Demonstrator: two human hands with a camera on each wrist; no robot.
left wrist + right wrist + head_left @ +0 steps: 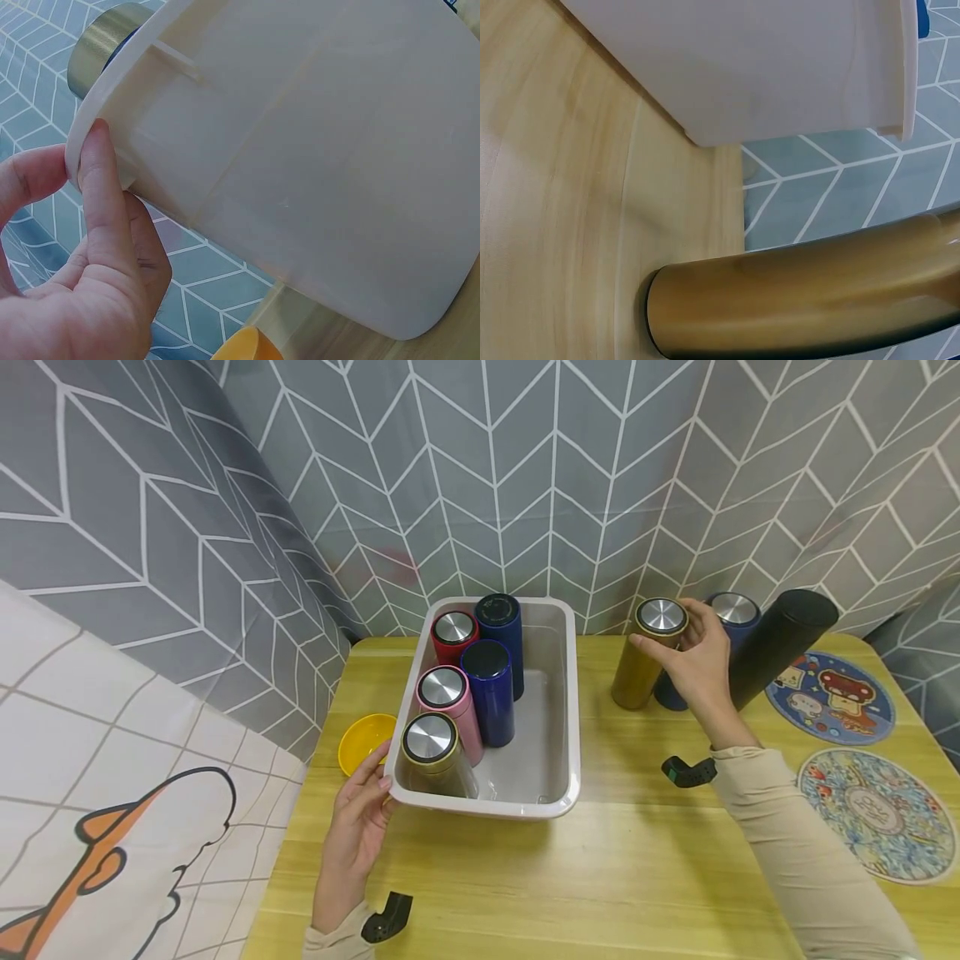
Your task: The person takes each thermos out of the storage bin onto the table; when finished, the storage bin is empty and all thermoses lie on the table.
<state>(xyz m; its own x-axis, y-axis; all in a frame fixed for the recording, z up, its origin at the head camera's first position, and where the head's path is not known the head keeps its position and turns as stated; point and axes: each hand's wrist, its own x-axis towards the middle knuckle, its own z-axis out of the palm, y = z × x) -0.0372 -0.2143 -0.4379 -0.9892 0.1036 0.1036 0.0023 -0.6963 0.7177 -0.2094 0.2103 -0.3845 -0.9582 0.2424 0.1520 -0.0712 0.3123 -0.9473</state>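
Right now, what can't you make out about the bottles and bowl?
Head view: red bottle base, hidden by the pink bottle and bright blue bottle.
Head view: much of the silver-lidded navy bottle, hidden by the right hand.
Left wrist view: yellow bowl, partly cut off by the bottom edge.
Right wrist view: gold bottle lid, cut off by the right edge.
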